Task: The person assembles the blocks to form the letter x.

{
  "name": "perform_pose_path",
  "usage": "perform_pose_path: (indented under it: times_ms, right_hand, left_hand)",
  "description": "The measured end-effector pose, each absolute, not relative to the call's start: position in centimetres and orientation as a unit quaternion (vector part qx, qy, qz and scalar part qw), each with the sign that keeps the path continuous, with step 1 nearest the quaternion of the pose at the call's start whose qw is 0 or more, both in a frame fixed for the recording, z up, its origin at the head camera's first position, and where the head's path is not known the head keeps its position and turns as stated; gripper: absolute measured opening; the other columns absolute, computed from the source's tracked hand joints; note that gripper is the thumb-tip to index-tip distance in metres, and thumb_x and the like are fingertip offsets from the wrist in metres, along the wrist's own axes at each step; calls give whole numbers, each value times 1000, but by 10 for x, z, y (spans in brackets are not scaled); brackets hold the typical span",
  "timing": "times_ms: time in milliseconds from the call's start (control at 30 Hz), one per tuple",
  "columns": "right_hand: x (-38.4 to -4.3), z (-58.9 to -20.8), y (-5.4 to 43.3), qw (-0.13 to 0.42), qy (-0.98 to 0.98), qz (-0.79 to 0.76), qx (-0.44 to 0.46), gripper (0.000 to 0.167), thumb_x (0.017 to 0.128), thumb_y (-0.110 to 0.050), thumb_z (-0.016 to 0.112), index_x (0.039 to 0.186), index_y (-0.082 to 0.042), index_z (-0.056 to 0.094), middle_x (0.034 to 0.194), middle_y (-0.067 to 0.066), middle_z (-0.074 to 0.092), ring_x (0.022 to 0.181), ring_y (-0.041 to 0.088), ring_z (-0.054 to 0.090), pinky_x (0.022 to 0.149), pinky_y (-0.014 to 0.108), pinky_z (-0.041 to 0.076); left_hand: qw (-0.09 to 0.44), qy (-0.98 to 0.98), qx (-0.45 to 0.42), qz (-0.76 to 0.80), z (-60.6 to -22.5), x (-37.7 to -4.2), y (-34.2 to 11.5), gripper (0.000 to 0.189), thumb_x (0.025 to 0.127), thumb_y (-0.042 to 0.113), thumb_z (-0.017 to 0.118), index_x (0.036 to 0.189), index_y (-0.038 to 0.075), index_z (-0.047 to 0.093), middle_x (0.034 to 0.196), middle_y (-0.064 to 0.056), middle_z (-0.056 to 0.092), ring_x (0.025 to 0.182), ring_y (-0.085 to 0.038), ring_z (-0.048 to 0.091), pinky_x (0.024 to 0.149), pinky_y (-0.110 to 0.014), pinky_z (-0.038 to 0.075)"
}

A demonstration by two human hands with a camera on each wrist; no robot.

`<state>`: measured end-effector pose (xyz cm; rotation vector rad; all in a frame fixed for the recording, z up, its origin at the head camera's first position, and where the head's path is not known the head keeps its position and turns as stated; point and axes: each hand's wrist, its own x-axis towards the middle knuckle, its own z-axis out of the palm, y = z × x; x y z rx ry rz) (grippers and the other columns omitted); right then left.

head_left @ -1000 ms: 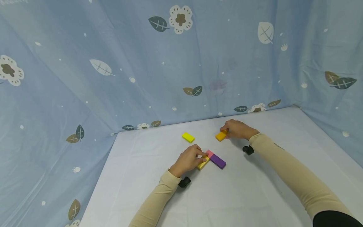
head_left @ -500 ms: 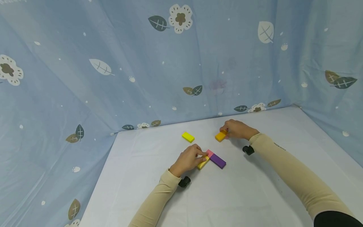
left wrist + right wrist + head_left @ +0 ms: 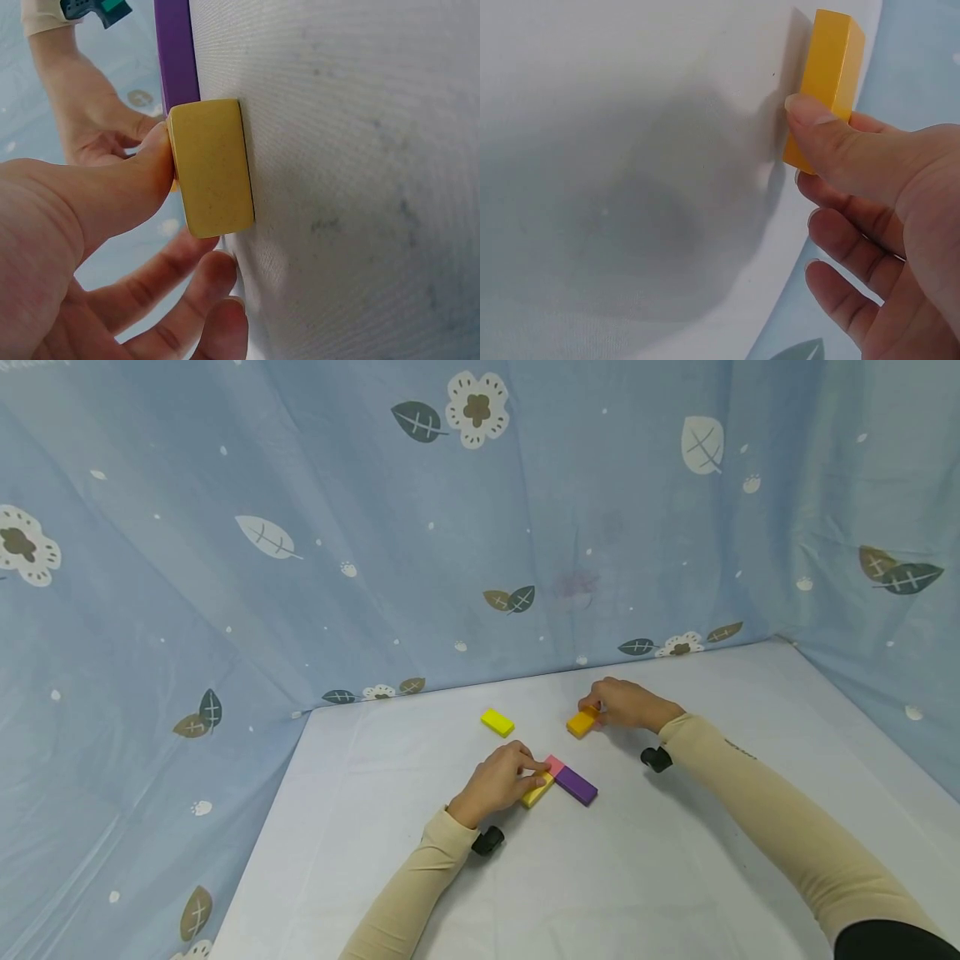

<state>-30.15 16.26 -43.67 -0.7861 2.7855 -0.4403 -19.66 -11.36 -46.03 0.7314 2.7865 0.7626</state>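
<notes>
My left hand pinches a yellow block that lies on the white tabletop; its thumb presses one side in the left wrist view. The index fingertip reaches the edge of a pink block, which sits at the yellow block's far end and is partly covered. A purple block extends from the pink one toward the lower right. Farther back, my right hand holds an orange block between thumb and fingers, close over the table, with the other fingers loosely bent.
A bright yellow block lies by itself at the back, left of the orange one. Blue patterned curtain hangs along the back and sides of the white table.
My right hand has shifted slightly left and nearer to me, carrying the orange block along. The left hand and the other blocks stay where they were.
</notes>
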Motion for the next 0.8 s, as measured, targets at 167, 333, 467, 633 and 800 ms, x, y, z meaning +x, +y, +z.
perform_pose_path:
  times_ms: [167, 333, 467, 633, 800]
  right_hand:
    - [-300, -436, 162, 105, 946, -150, -266, 42, 88, -13, 82, 129, -10, 74, 118, 9, 71, 105, 24, 60, 103, 47, 53]
    - [-298, -436, 162, 109, 947, -157, -260, 43, 87, -13, 83, 129, -9, 73, 118, 9, 71, 105, 24, 60, 104, 47, 53]
    - [-298, -436, 161, 108, 944, -154, -271, 42, 87, -12, 83, 128, -9, 74, 118, 9, 72, 105, 23, 61, 103, 47, 53]
    - [-296, -437, 160, 103, 941, -151, -285, 40, 88, -12, 83, 127, -9, 75, 117, 8, 73, 104, 22, 61, 103, 46, 54]
    - [-293, -435, 157, 103, 939, -152, -291, 38, 88, -11, 82, 126, -9, 75, 113, 7, 72, 101, 22, 61, 101, 46, 54]
  left_hand:
    - [79, 931, 250, 255, -459, -196, -114, 29, 96, 26, 75, 125, 22, 77, 107, -1, 66, 84, -8, 52, 64, -19, 44]
    - [82, 931, 246, 256, -457, -196, -113, 28, 96, 26, 75, 124, 22, 77, 108, -2, 68, 84, -9, 52, 64, -20, 43]
    - [85, 932, 244, 255, -457, -196, -112, 28, 96, 26, 75, 124, 22, 77, 109, -2, 68, 84, -9, 52, 63, -19, 42]
    - [82, 931, 246, 258, -457, -196, -112, 28, 96, 25, 76, 123, 21, 78, 108, -3, 69, 82, -9, 52, 62, -20, 42]
    - [80, 931, 246, 257, -457, -197, -112, 28, 96, 26, 75, 123, 22, 77, 108, -3, 68, 82, -9, 52, 62, -20, 42]
